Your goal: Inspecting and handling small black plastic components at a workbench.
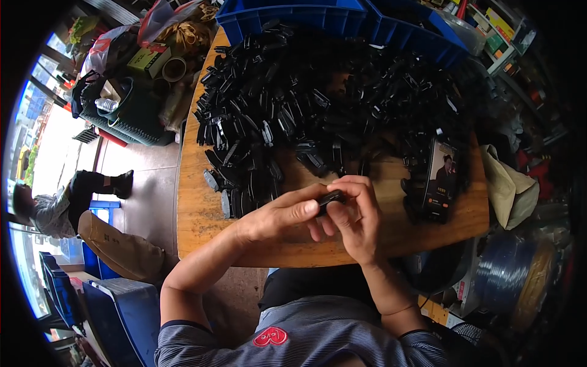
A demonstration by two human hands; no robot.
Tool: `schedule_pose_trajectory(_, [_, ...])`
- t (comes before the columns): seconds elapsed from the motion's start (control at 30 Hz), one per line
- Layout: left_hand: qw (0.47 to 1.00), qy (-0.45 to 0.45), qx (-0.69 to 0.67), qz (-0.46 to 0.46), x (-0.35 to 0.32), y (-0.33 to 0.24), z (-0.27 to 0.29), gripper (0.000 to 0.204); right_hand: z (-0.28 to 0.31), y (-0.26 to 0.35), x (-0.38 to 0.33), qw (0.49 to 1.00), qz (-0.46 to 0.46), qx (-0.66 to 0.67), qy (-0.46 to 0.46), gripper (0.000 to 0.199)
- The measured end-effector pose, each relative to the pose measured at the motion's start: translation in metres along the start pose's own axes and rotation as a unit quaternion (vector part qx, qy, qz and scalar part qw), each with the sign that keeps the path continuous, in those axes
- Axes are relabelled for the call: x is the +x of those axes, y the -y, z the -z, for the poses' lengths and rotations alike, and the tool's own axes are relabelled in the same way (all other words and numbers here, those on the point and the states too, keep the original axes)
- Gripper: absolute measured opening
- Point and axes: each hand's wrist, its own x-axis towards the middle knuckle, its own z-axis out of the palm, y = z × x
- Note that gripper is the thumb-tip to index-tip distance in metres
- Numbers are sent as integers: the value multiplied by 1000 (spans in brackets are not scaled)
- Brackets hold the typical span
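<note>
Over the near edge of the wooden table, both hands meet around a small black plastic part (331, 200), whose exact kind I cannot make out. My left hand (287, 211) pinches it from the left, the thumb pressed on its side. From the right, my right hand (358, 217) grips the same part with thumb and bent fingers. Much of the part is hidden by the fingers. Just beyond the hands lies a large heap of similar black plastic parts (287, 116), spread over most of the table.
The wooden table (202, 235) has a bare near-left corner. Blue plastic bins (293, 18) stand at its far edge. A phone (439, 177) with a lit screen leans at the right among the parts. A person (61, 202) is far left, near a blue crate (125, 312). A clear spool (504, 275) sits lower right.
</note>
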Motion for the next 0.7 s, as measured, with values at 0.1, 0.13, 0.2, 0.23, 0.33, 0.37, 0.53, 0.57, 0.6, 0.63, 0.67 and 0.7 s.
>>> schedule_pose_trajectory(0.1, [990,-17,125,64,-6,-10,-1,44,14,7,4,999,-25,1,44,30])
schedule_pose_trajectory(0.13, [993,-43,82,69,-9,-12,0,45,21,9,8,998,-39,-3,51,29])
schedule_pose_trajectory(0.2, [994,-96,44,-5,-8,-18,15,37,41,3,21,976,-23,-210,-51,28])
schedule_pose_trajectory(0.23, [986,-135,57,-81,-6,-15,19,32,47,-2,29,945,-23,-317,-79,30])
schedule_pose_trajectory(0.33, [973,-146,62,-168,-5,-22,28,22,50,-20,36,918,49,-392,22,29])
schedule_pose_trajectory(0.37, [973,-154,31,-166,-4,-22,26,21,47,-21,31,938,36,-345,8,26])
schedule_pose_trajectory(0.53, [934,-203,246,-158,-6,-19,17,15,19,-7,12,961,-44,-267,47,22])
schedule_pose_trajectory(0.57, [911,-237,311,-133,-6,-22,14,13,12,-4,10,972,-51,-225,54,23])
schedule_pose_trajectory(0.6, [879,-271,376,-110,-7,-24,11,11,7,0,9,980,-54,-181,63,23])
schedule_pose_trajectory(0.63, [821,-289,454,-191,-6,-16,20,11,5,6,11,982,-42,-169,69,20])
schedule_pose_trajectory(0.67, [819,-292,456,-190,-6,-17,25,11,2,6,15,983,-40,-166,71,20])
schedule_pose_trajectory(0.7, [771,-304,512,-227,-4,-18,29,10,1,4,21,974,28,-216,70,18])
